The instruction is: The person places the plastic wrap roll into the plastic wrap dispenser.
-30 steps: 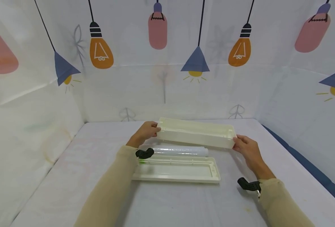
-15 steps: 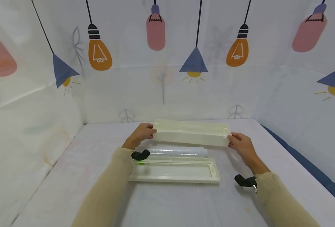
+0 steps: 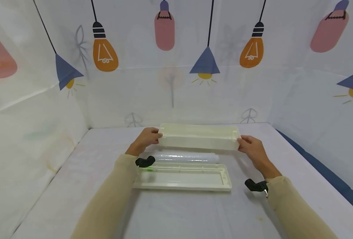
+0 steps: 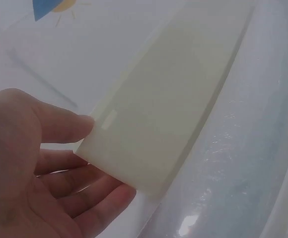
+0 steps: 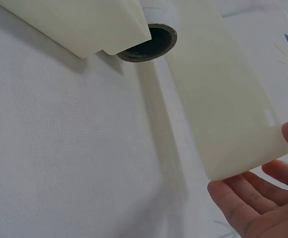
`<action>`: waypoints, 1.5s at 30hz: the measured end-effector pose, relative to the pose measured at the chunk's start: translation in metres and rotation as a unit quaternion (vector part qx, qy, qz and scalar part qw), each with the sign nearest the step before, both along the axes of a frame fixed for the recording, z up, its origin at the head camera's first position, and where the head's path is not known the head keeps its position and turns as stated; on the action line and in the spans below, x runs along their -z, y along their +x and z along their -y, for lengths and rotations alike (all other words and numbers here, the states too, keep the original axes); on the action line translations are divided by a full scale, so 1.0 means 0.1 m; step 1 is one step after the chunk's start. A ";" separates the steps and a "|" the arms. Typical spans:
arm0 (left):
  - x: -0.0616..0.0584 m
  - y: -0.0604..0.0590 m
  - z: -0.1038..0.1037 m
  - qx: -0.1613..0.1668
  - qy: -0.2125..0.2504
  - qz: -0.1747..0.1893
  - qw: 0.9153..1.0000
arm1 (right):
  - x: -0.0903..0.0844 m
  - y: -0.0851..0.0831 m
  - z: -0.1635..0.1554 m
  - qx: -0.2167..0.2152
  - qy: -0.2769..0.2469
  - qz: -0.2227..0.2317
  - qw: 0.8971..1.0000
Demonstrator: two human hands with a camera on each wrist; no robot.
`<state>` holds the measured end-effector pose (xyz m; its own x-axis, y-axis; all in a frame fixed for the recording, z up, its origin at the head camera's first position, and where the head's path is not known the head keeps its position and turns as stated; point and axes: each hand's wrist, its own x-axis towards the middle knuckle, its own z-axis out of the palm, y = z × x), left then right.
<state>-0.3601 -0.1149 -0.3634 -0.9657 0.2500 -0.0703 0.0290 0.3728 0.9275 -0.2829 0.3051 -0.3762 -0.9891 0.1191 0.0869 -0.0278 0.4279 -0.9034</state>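
A big white wall (image 3: 176,96) with lamp pictures is standing behind the shiny white roll (image 3: 185,157). A white table (image 3: 179,215) is spreading out under the roll. The long cream box (image 3: 198,143) is staying up behind the roll, with its open side showing its pale inside; I cannot tell if its bottom is touching the table. The cream tray (image 3: 182,179) is lying flat in front of the roll and holding a thin rod (image 3: 191,169) along its back side. The roll is resting outside both, between box and tray, and showing a dark hole (image 5: 156,44) in one end. Behind the roll, the left hand (image 3: 146,137) is holding the box's left end and the right hand (image 3: 254,149) its right end, each with thumb and fingers spread as wide as the box needs. A little green bit (image 3: 150,169) is showing in the tray, in front of the roll.
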 end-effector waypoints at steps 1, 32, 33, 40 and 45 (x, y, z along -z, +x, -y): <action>0.00 -0.01 0.00 0.003 0.004 0.001 1.000 | -0.01 0.00 0.00 0.001 -0.001 0.001 1.000; 0.06 -0.03 0.08 -0.002 0.079 0.014 0.997 | -0.07 -0.11 -0.04 -0.010 -0.029 0.029 0.999; 0.06 -0.03 0.09 -0.004 0.077 0.012 0.997 | -0.08 -0.12 -0.03 -0.010 -0.031 0.027 0.999; 0.05 -0.02 0.12 -0.026 0.073 0.015 0.997 | -0.10 -0.13 0.03 -0.020 -0.041 0.021 0.999; 0.03 0.01 0.18 -0.039 0.055 0.022 0.997 | -0.12 -0.14 0.08 -0.038 -0.049 0.020 0.998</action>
